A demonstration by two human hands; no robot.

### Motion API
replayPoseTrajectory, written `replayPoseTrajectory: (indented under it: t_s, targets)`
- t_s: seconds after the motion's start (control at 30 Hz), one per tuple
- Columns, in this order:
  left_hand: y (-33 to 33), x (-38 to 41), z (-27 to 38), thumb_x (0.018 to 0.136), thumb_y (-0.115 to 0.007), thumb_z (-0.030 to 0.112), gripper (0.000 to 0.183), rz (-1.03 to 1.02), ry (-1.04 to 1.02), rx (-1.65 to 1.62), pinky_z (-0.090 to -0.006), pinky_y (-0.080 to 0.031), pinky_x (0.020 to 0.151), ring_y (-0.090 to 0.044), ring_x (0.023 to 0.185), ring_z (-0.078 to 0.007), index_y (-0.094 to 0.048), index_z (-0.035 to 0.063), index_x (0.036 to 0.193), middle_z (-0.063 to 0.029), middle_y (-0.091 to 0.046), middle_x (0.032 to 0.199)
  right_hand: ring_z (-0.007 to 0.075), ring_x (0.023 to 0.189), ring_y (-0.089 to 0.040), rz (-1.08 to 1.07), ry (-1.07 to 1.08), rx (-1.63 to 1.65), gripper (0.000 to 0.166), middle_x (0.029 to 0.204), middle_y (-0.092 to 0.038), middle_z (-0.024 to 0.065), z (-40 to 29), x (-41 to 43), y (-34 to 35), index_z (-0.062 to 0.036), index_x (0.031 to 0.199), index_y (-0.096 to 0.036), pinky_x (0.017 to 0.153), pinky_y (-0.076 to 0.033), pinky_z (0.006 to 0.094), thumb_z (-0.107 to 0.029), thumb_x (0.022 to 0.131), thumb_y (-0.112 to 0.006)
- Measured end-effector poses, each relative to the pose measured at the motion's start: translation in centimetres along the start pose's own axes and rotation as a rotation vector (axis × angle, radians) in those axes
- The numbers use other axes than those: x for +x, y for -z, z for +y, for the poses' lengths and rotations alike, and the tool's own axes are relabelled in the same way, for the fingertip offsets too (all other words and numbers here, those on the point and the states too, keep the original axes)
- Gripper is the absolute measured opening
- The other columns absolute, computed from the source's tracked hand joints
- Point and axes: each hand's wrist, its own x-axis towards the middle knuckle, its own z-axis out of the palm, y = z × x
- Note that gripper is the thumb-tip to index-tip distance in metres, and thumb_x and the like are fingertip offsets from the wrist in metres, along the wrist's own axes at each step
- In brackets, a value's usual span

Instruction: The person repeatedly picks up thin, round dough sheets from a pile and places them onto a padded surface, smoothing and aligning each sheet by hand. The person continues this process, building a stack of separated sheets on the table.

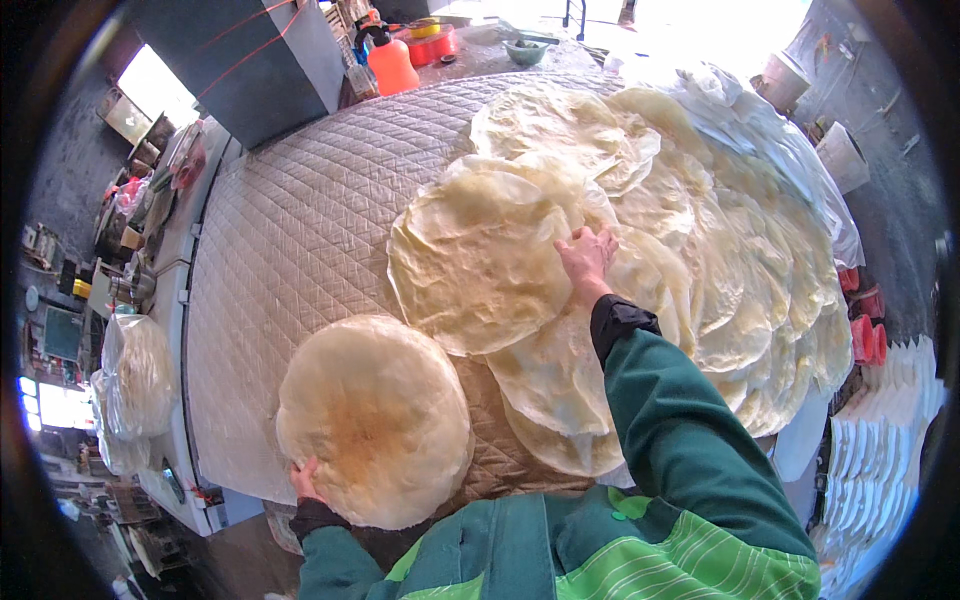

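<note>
A thick round pile of thin flatbread sheets point(375, 420), browned in the middle, lies at the front of the quilted cover. My left hand point(307, 480) touches its near left rim; some fingers are hidden, so a grip cannot be made out. Farther forward, a thin, wrinkled round sheet point(480, 262) lies flat, slightly overlapping others. At its right edge my right hand point(589, 255) pinches thin sheet material with bent fingers. Many similar translucent sheets point(735, 277) spread in overlapping layers to the right, partly behind my right sleeve.
The quilted cover point(300, 225) spans the broad work surface. A grey pillar point(247, 67) rises at the far left edge. Beyond it stand an orange spray bottle point(393, 67) and a green bowl point(525, 52). White plastic sheeting point(780, 142) borders the right; a bagged stack point(139, 375) sits left.
</note>
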Motion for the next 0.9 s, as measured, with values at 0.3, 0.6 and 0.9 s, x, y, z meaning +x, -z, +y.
replayPoseTrajectory:
  t_s: [0.3,0.6,0.9]
  targets:
    - [-0.6,-0.4,-0.1,0.072,-0.067,0.011,0.064,-0.032,-0.032,-0.023,-0.0423,-0.046,0.085,-0.054,0.102,-0.0273,-0.040,0.0066,0.131,-0.0090,-0.054,0.116,0.0333,0.097,-0.055,0.056,0.017,0.354,0.016,0.101,-0.060,0.0179,2.2,7.5,-5.7,-0.0028,0.076,-0.063,0.084,-0.043,0.0391,-0.018,0.075,-0.063]
    - [0.2,-0.3,0.0,0.072,-0.066,0.010,0.066,-0.012,-0.020,-0.007,-0.0427,-0.046,0.087,-0.053,0.106,-0.0289,-0.038,0.0074,0.132,-0.0094,-0.051,0.121,0.0308,0.082,-0.062,0.007,-0.070,0.458,0.026,0.088,-0.063,0.0167,-1.5,4.7,-2.6,-0.0051,0.096,-0.060,0.073,-0.047,0.0386,-0.014,0.072,-0.066]
    - [3.8,5.0,-2.8,0.076,-0.066,0.017,0.054,-0.114,0.020,0.040,-0.0474,-0.050,0.083,-0.058,0.097,-0.0306,-0.043,0.0057,0.124,-0.0118,-0.056,0.112,0.0202,0.066,-0.065,-0.627,0.027,0.979,0.015,0.073,-0.066,0.0086,-2.1,6.9,9.3,0.0020,0.082,-0.067,0.058,-0.054,0.0341,-0.010,0.073,-0.069]
